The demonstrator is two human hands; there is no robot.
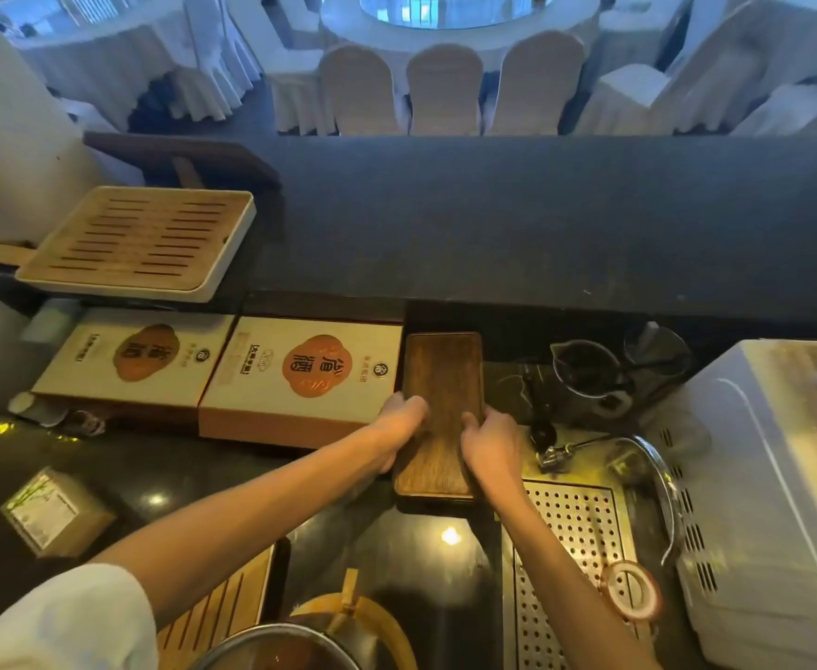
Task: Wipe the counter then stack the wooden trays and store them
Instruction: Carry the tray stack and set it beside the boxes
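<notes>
Entry: both hands on the dark wooden tray point(442, 379); left hand point(399, 423) grips its left long edge, fingers point(413, 403) curled over onto the top face; right hand point(486, 444) grips the right long edge the same way; neither hand holds anything else.

Position: the tray lies lengthwise away from me on the lower table point(396, 548); whether it rests flat or is lifted slightly, I cannot tell; a darker band shows under its near end, shadow or a further tray, undecided.

Surroundings, taken from the dark tray: printed box point(309, 374) just beside it on the left, touching or nearly so; perforated drain plate point(575, 534) near-right of it; glass pitcher point(585, 374) right of it.

Progress, judged: no cloth in view, so wiping is either finished or unverifiable; the table near the tray shines with lamp reflections, consistent with a wiped surface, not proof.

Stacking: not done; a slatted tray point(140, 239) sits well apart, far-left of the dark tray on the raised ledge; a second slatted tray point(222, 606) lies near-left of it, partly under my left arm.

Remaining, judged: gather the trays into one stack; then store them; storage place not evident.
</notes>
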